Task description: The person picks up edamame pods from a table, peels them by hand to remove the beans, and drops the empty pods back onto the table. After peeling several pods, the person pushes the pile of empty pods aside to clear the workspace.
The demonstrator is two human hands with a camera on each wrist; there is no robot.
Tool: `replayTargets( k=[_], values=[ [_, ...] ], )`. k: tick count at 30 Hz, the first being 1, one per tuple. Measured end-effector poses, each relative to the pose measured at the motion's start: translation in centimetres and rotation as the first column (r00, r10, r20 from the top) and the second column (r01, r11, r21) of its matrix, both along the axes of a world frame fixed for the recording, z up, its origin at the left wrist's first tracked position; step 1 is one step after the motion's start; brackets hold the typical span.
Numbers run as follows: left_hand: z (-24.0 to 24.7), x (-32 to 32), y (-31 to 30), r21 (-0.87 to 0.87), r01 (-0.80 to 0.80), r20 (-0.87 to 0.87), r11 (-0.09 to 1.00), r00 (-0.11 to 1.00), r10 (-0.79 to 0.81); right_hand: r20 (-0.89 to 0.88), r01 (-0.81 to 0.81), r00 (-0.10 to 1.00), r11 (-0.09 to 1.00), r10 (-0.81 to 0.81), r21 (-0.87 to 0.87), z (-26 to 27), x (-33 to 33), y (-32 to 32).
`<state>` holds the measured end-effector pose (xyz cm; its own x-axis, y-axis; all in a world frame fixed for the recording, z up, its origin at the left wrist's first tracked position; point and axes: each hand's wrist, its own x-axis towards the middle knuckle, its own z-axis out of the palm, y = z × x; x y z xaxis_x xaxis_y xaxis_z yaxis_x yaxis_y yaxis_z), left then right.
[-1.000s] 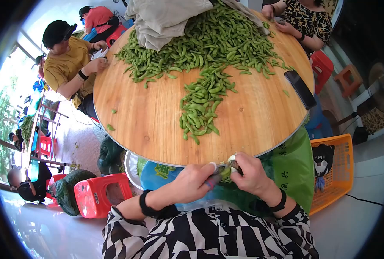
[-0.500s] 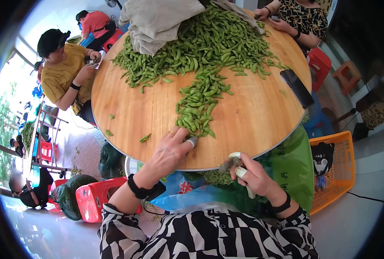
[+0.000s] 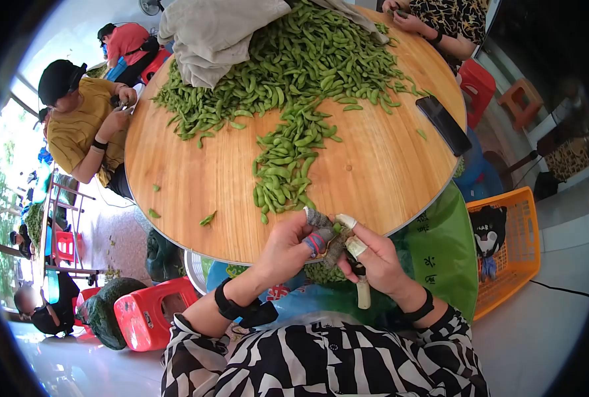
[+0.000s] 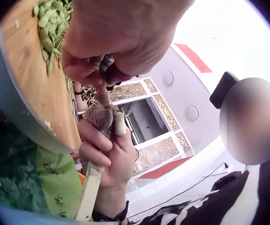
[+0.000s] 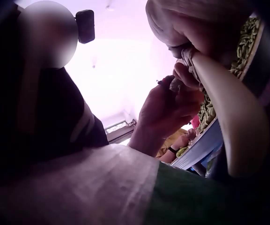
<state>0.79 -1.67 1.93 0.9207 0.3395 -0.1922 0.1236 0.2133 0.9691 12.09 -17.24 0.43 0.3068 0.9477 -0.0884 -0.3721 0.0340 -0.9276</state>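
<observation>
Green and small, one pod (image 3: 338, 227) is apparently being trimmed over the near edge of the wooden table (image 3: 195, 172): the left hand (image 3: 296, 243) is pinching it, the right hand (image 3: 378, 262) gripping a cream-handled tool (image 3: 364, 294). The next move is probably calling for a steady hold. More pods (image 3: 281, 165) are lying farther back; a person in mustard (image 3: 83, 129) is sitting alongside, a red stool (image 3: 132, 321) standing nearby.
</observation>
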Motion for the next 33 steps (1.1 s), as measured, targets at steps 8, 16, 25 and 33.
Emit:
replayTargets(
  k=[8,16,25,33],
  values=[
    [-0.6,-0.6,-0.2,0.114,-0.01,0.005,0.993,1.0,0.009,0.057,-0.034,0.998,0.997,0.03,0.063,-0.1,-0.1,-0.1],
    [-1.7,-1.0,0.0,0.333,-0.043,0.148,0.942,0.989,-0.007,0.188,0.033,0.982,0.999,-0.034,0.011,0.1,-0.3,0.0],
    [-3.2,-0.8,2.0,-0.495,0.305,0.227,0.813,0.949,-0.217,-0.24,-0.079,0.967,0.997,0.078,0.006,-0.4,0.4,-0.4],
    [-0.3,-0.5,1.7,0.729,0.022,0.218,0.684,0.94,-0.262,-0.583,-0.113,0.804,0.993,0.116,0.041,-1.5,0.3,-0.4]
  ],
)
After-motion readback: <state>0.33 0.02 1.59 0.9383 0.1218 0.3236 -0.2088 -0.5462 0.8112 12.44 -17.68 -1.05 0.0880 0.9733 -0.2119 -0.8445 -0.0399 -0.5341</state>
